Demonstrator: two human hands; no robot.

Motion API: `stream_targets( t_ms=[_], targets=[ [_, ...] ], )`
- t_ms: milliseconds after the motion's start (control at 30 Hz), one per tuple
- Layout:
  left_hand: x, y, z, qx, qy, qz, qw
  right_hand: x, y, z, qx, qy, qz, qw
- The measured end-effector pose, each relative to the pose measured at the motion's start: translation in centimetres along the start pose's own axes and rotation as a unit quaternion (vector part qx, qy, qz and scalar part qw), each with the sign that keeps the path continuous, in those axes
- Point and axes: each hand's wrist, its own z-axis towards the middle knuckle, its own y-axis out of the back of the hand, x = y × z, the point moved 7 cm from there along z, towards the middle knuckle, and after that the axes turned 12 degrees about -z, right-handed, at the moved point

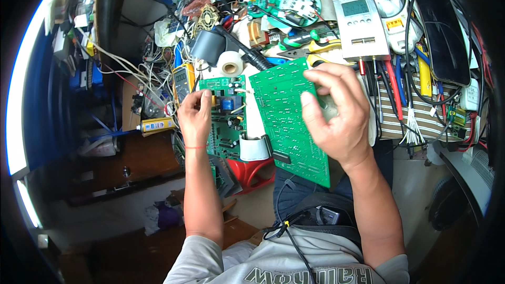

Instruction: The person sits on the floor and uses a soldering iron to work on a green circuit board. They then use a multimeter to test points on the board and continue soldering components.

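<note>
Two green circuit boards lie side by side before me, joined by a grey ribbon cable [254,149]. The left circuit board [229,135] shows its component side, with a blue transformer [228,105] near its top. The right circuit board [286,118] is tilted and shows its soldered underside, with a black connector at its lower left. At the left board's edge, my left hand [194,118] has its fingers drawn together; what they pinch, if anything, is hidden. My right hand [339,113] hovers by the right board's right edge, thumb and fingers apart, holding nothing.
Clutter covers the bench: a multimeter [183,81], a tape roll [230,64], pliers [315,48], a silver instrument with a screen [362,23], a black phone [441,31] and tangled cables. A red stool [256,174] stands below the boards. A yellow tube [157,124] lies left of my left hand.
</note>
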Motion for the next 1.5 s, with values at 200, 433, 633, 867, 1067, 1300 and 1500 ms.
stream_targets(
  t_ms=[200,433,633,867,1067,1300,1500],
  targets=[
    [2.7,5.9,-7.5,-0.068,-0.005,-0.051,0.996,0.0,-0.2,0.1,0.004,-0.007,-0.021,1.0],
    [10.1,7.5,-17.2,-0.104,0.108,-0.179,0.972,-1.0,-0.6,-0.2,0.02,-0.045,0.102,0.994],
    [15.0,3.1,-23.8,-0.041,0.22,-0.203,0.953,0.6,3.3,-1.3,0.007,0.0,0.067,0.998],
    [15.1,-4.5,-28.4,0.156,0.192,-0.234,0.94,-0.3,10.4,-11.2,0.074,-0.068,-0.061,0.993],
    [14.2,-6.8,-29.8,0.208,0.124,-0.146,0.959,-6.9,13.8,-22.7,0.181,-0.185,-0.253,0.932],
    [14.1,-6.7,-30.8,0.21,0.162,-0.177,0.948,-9.3,15.8,-27.4,0.186,-0.235,-0.259,0.918],
    [15.2,-5.9,-31.3,0.184,0.168,-0.182,0.951,-6.6,14.9,-22.9,0.176,-0.214,-0.252,0.927]
  ],
)
